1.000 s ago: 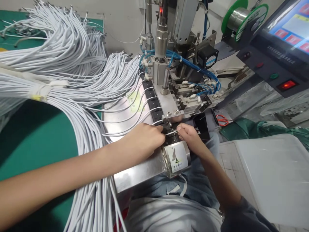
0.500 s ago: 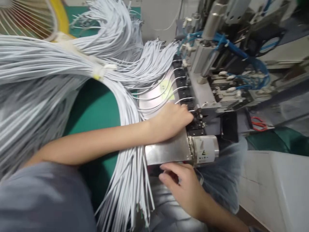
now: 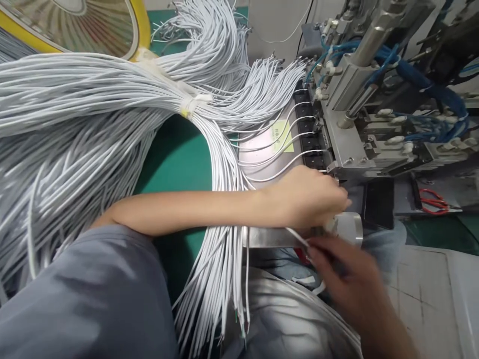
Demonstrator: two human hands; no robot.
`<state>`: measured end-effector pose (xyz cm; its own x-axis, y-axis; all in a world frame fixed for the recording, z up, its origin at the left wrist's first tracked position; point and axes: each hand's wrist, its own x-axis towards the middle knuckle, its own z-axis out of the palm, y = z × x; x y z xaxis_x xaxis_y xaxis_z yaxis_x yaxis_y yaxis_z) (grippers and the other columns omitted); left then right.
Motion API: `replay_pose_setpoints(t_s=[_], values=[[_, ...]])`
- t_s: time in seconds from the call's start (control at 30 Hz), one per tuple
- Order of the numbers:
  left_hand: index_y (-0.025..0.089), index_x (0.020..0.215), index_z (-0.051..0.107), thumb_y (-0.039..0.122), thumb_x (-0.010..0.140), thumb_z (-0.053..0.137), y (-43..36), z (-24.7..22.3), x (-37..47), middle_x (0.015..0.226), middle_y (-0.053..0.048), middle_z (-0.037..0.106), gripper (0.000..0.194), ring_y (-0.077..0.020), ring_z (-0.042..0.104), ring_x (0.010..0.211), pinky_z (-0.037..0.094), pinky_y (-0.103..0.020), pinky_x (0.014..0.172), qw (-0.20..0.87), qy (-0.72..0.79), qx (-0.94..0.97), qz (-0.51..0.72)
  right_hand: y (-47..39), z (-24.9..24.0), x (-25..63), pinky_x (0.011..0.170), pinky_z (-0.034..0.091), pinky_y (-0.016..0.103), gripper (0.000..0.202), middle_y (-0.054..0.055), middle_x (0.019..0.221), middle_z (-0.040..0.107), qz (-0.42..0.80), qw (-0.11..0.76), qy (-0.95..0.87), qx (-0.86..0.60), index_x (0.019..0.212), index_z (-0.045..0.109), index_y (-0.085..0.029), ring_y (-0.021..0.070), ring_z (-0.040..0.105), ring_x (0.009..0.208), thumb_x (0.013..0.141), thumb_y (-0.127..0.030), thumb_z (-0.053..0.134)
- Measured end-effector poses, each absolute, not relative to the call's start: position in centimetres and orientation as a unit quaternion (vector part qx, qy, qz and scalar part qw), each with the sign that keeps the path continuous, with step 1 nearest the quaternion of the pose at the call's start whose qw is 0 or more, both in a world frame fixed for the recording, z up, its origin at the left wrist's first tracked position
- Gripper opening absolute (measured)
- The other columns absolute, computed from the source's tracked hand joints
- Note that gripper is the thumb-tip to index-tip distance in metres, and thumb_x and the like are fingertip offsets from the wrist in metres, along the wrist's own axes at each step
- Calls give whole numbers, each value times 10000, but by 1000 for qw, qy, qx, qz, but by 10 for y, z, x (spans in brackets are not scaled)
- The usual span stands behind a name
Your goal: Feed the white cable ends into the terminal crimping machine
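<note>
My left hand [image 3: 312, 197] is curled over the near end of the row of black fixture blocks [image 3: 309, 127]; its fingertips are hidden, so what they hold cannot be made out. Below it, my right hand [image 3: 346, 269] pinches a white cable [image 3: 297, 237] between thumb and fingers, slightly blurred. Several white cables curve over the metal plate [image 3: 252, 172] into the blocks. A large tied bundle of white cables [image 3: 226, 164] passes under my left forearm and hangs past the table's near edge.
A pneumatic machine [image 3: 348, 129] with blue hoses stands at the right. Beyond it are a dark phone-like object [image 3: 378, 202] and red-handled pliers [image 3: 432, 202]. A yellow-rimmed fan [image 3: 144, 25] sits at the upper left, above the green table mat [image 3: 179, 154].
The view has shifted, so things appear farther right. My left hand has come nearer over the white cylinder. My right hand has closed on a cable and moved right.
</note>
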<state>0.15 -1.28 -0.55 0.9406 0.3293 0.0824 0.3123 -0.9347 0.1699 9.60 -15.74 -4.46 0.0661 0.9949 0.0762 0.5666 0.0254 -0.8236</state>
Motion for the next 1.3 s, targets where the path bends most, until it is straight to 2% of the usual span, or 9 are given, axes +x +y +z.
replay_pose_setpoints(t_s=[0.1, 0.23, 0.33, 0.5, 0.67, 0.83, 1.03, 1.17, 1.3], values=[[156, 780, 612, 352, 932, 359, -16, -2, -1, 705, -47, 634, 354, -135, 601, 632, 373, -242, 516, 125, 151, 976, 91, -136, -39, 125, 505, 442, 236, 38, 4, 638, 632, 242, 433, -545, -675, 785, 640, -211, 136, 556, 540, 757, -214, 615], [112, 969, 592, 323, 934, 357, -8, -5, -3, 767, -59, 622, 318, -138, 593, 662, 397, -234, 543, 153, 112, 974, 124, -113, -37, 139, 475, 441, 223, 138, 3, 670, 636, 251, 563, -437, -655, 805, 617, -193, 117, 561, 531, 705, -264, 679], [123, 903, 613, 226, 923, 350, -1, -8, -1, 761, -50, 597, 283, -116, 571, 650, 400, -210, 553, 176, 84, 972, 132, -107, -38, 140, 485, 444, 220, 180, -10, 652, 619, 297, 609, -389, -625, 840, 613, -192, 99, 542, 511, 697, -272, 686], [124, 851, 637, 208, 920, 361, 2, -7, 0, 784, -57, 591, 297, -99, 558, 664, 424, -196, 589, 232, 73, 952, 183, -111, -38, 136, 565, 477, 263, 213, 23, 701, 627, 367, 648, -385, -544, 881, 650, -185, 130, 580, 602, 789, -368, 591], [120, 826, 651, 193, 905, 415, 1, -7, 0, 693, -36, 565, 259, -89, 526, 623, 407, -182, 561, 257, 62, 935, 238, -110, -35, 134, 551, 463, 256, 129, 17, 683, 618, 289, 642, -417, -575, 791, 680, -183, 121, 561, 589, 800, -287, 603], [125, 878, 639, 194, 913, 406, 1, -9, 0, 741, -43, 588, 246, -96, 547, 664, 423, -186, 600, 271, 41, 936, 221, -111, -33, 134, 548, 433, 246, 124, 22, 710, 613, 179, 610, -507, -582, 832, 699, -183, 121, 550, 639, 813, -184, 576], [103, 805, 638, 171, 896, 400, 0, -14, 0, 654, -36, 554, 264, -87, 487, 543, 352, -194, 481, 162, 28, 955, 245, -112, -25, 142, 426, 284, 219, 117, -46, 526, 408, 109, 509, -562, -643, 734, 687, -156, 69, 355, 462, 790, -171, 585], [119, 770, 643, 151, 880, 428, -2, -17, 0, 614, -16, 544, 244, -73, 472, 524, 356, -180, 475, 185, 39, 941, 282, -106, -29, 138, 429, 272, 222, 139, -65, 474, 307, 137, 556, -536, -621, 673, 665, -154, 76, 325, 454, 781, -186, 583], [135, 728, 642, 166, 877, 451, -4, -19, 1, 558, 10, 514, 244, -63, 467, 503, 364, -167, 472, 226, 64, 927, 293, -102, -40, 126, 428, 269, 228, 161, -58, 486, 323, 142, 608, -477, -618, 662, 662, -163, 81, 329, 460, 788, -223, 582]])
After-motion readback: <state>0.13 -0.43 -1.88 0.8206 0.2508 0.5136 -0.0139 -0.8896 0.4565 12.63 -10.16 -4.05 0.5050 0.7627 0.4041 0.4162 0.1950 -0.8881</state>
